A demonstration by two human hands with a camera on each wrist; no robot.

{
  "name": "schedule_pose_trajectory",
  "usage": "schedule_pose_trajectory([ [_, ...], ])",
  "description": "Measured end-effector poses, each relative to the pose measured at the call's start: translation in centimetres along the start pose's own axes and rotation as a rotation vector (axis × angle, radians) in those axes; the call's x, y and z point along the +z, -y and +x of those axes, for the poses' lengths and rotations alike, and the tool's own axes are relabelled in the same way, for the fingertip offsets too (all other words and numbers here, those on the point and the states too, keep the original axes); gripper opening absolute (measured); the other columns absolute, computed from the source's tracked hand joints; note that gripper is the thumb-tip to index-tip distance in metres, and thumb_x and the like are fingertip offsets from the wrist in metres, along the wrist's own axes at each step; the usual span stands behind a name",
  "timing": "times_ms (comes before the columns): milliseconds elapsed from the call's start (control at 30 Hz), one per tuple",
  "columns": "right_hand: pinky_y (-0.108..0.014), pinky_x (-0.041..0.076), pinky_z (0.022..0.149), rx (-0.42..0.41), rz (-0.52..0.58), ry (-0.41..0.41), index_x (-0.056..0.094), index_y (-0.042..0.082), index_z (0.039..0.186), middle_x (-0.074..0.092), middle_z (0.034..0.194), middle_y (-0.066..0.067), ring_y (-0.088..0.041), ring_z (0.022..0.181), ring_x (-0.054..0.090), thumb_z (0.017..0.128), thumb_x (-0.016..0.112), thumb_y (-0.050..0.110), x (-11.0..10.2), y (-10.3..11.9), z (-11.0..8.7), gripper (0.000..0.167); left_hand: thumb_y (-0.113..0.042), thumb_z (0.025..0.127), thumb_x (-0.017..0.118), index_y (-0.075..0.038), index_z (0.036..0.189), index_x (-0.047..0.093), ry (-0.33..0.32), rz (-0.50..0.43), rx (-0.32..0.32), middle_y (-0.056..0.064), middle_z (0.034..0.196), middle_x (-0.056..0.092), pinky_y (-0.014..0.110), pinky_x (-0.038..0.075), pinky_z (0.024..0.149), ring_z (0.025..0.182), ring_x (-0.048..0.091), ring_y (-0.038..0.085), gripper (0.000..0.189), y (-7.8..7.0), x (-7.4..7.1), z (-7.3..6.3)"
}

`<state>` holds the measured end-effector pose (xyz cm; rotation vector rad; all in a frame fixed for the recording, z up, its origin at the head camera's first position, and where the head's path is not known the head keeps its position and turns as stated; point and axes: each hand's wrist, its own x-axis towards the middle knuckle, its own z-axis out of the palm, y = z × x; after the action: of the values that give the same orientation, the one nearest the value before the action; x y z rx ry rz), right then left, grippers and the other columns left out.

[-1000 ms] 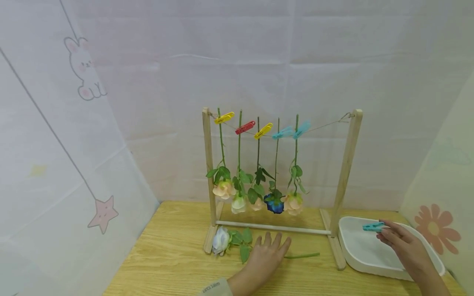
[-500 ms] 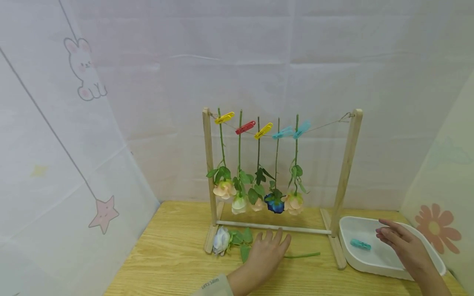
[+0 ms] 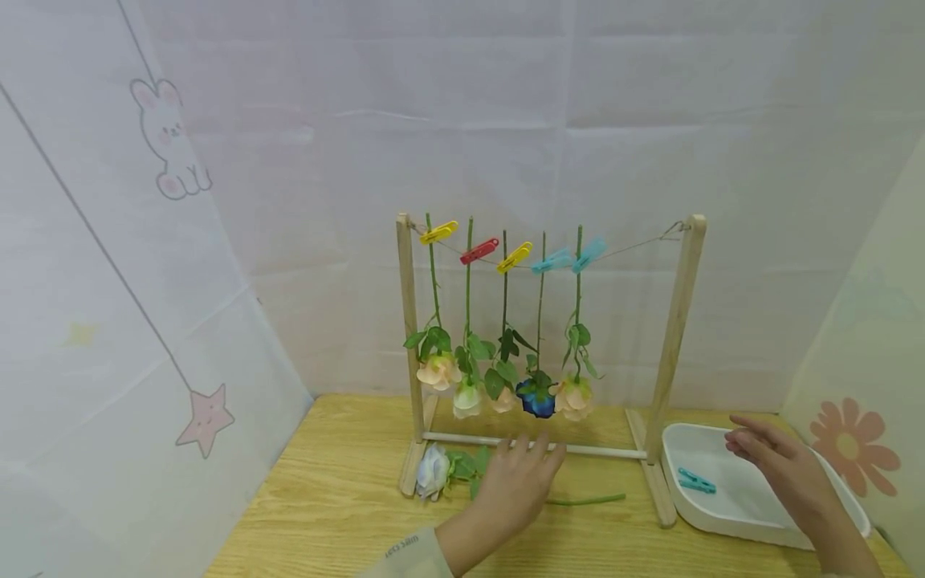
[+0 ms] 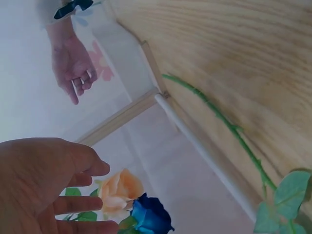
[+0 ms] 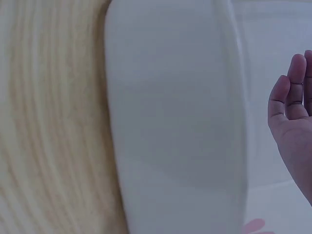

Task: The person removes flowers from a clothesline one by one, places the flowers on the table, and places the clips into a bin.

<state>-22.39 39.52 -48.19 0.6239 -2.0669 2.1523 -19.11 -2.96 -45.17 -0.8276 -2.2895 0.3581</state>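
My left hand (image 3: 516, 486) is over the stem of a pale blue rose (image 3: 432, 471) lying on the table, fingers extended and holding nothing. In the left wrist view that hand (image 4: 53, 190) appears apart from the green stem (image 4: 214, 107). My right hand (image 3: 784, 474), fingers loosely bent and holding nothing, is above the white tray (image 3: 751, 531). A teal clothespin (image 3: 697, 482) lies in the tray's left part. The right wrist view shows the right hand (image 5: 295, 107) beyond the tray wall (image 5: 175, 117), with the clothespin hidden.
A wooden rack (image 3: 675, 337) with a string stands behind the hands. Several roses hang head down from it by yellow, red and blue clothespins, among them a dark blue rose (image 3: 536, 399). A white rod (image 3: 600, 450) joins the rack's feet near the table (image 3: 325, 498).
My right hand has let go of the teal clothespin, which dropped into the tray and turned there. My left hand has shifted slightly up and left over the stem.
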Motion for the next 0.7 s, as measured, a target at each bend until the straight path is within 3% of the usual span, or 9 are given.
schedule_pose_trajectory([
  [167,-0.015,0.051,0.093,-0.033,-0.044,0.020,0.055,0.005,0.143,0.071,0.117,0.007,-0.005,0.107,0.068,0.106,0.039,-0.007,0.7,1.1,1.0,0.042,-0.038,0.081,0.082,-0.023,0.122,0.065,-0.092,0.013,-0.019,-0.003,0.115,0.068,0.030,0.060,0.071,0.085,0.068,0.015,0.046,0.9,-0.6,0.8],
  [333,-0.013,0.050,0.092,-0.033,-0.111,0.010,0.054,0.004,0.144,0.071,0.114,0.008,-0.004,0.105,0.068,0.106,0.043,-0.004,1.5,2.5,2.2,0.040,-0.035,0.083,0.081,-0.021,0.122,0.067,-0.144,0.008,-0.030,0.001,0.120,0.071,0.030,0.061,0.073,0.090,0.072,0.018,0.044,2.1,-1.3,1.9],
  [567,-0.010,0.049,0.088,-0.033,-0.275,-0.015,0.058,0.009,0.141,0.072,0.110,0.010,-0.001,0.102,0.067,0.105,0.050,0.001,2.9,4.7,3.8,0.037,-0.028,0.086,0.076,-0.019,0.124,0.068,-0.201,-0.072,-0.075,0.001,0.117,0.073,0.035,0.062,0.077,0.095,0.073,0.019,0.040,3.5,-1.9,3.3],
  [700,-0.008,0.048,0.087,-0.066,-0.405,-0.014,0.057,0.009,0.141,0.071,0.107,0.011,0.000,0.099,0.067,0.105,0.052,0.004,3.9,6.4,4.8,0.037,-0.026,0.088,0.075,-0.020,0.124,0.070,-0.253,-0.107,-0.108,0.001,0.117,0.073,0.032,0.062,0.073,0.093,0.074,0.018,0.037,4.1,-2.1,4.0],
])
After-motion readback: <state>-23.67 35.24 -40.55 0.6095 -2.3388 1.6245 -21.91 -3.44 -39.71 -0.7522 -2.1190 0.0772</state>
